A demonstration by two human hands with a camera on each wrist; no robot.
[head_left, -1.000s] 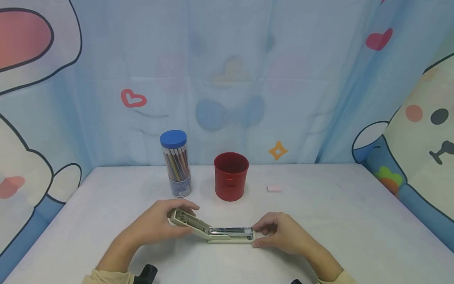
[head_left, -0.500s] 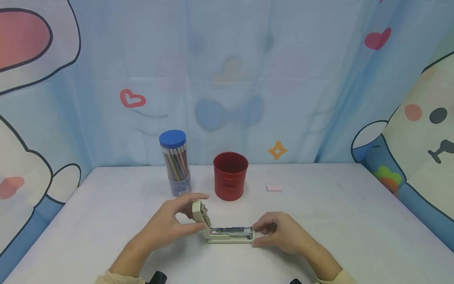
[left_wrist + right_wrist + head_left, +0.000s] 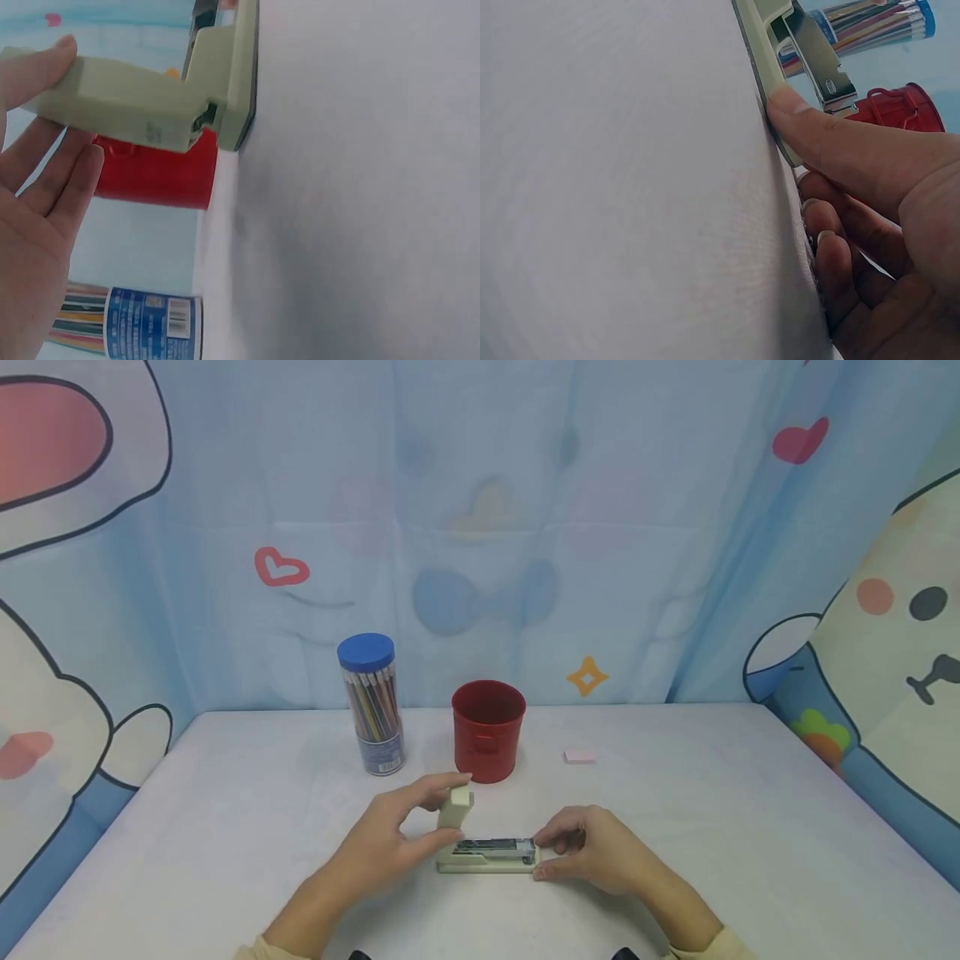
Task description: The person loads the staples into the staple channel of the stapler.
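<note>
A cream stapler (image 3: 487, 860) lies on the white table (image 3: 720, 827), its lid (image 3: 455, 802) swung up nearly vertical and the metal staple channel (image 3: 493, 846) bared. My left hand (image 3: 447, 810) pinches the lid between thumb and forefinger. My right hand (image 3: 542, 857) grips the right end of the base, thumb in front and fingers behind. In the left wrist view the lid (image 3: 127, 105) sits between thumb and fingers (image 3: 52, 187). In the right wrist view my thumb (image 3: 810, 127) presses the edge of the base (image 3: 757, 37) below the channel (image 3: 817, 64).
Behind the stapler stand a red cup (image 3: 488, 731) and a clear tub of coloured pencils (image 3: 372, 706) with a blue cap. A small pink eraser (image 3: 579, 757) lies to the right. A cartoon-print curtain (image 3: 480, 527) closes off the back and sides.
My left hand has swung the stapler lid up from lying back to the left until it stands nearly upright, moving right with it. My right hand has stayed on the base.
</note>
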